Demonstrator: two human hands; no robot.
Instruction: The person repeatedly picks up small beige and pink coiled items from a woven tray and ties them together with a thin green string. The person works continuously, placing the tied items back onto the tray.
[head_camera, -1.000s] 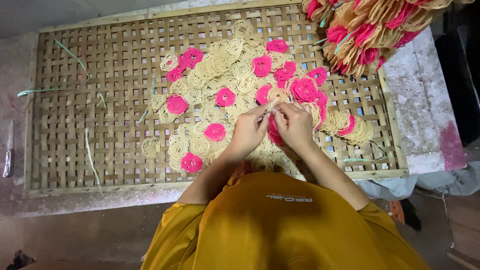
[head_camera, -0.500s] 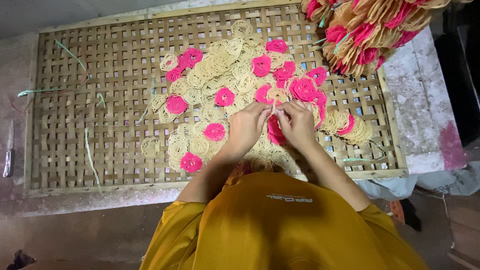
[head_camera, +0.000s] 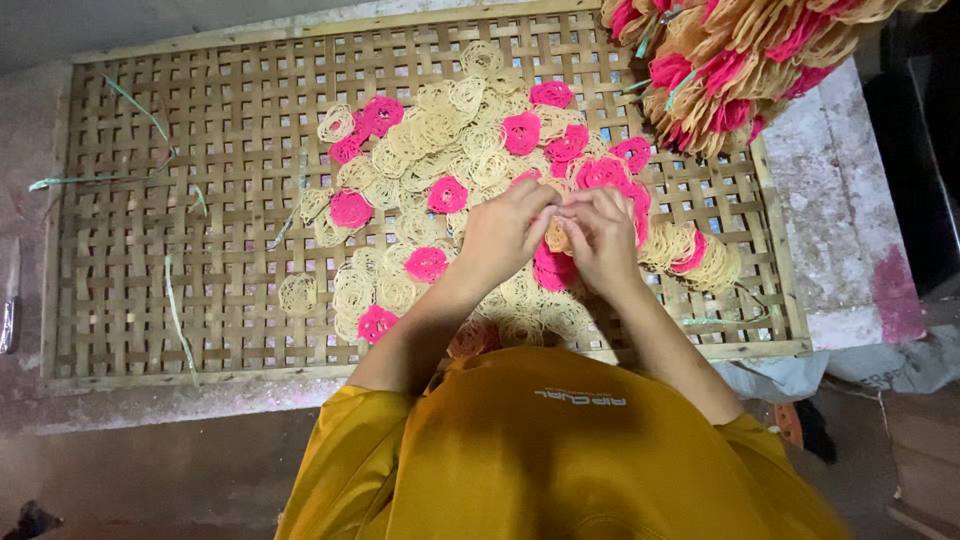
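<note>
Because both hands — left hand (head_camera: 505, 232), right hand (head_camera: 603, 238) — pinch one pale lacy disc (head_camera: 556, 236), it looks light, brittle; hold its rim.

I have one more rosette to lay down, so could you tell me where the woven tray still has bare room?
The woven tray is bare across its left part, between the left frame and the rosette pile, apart from a few green strips. It is crowded from the middle rightwards, round the left hand and right hand, and under the bundle at the top right.
</note>
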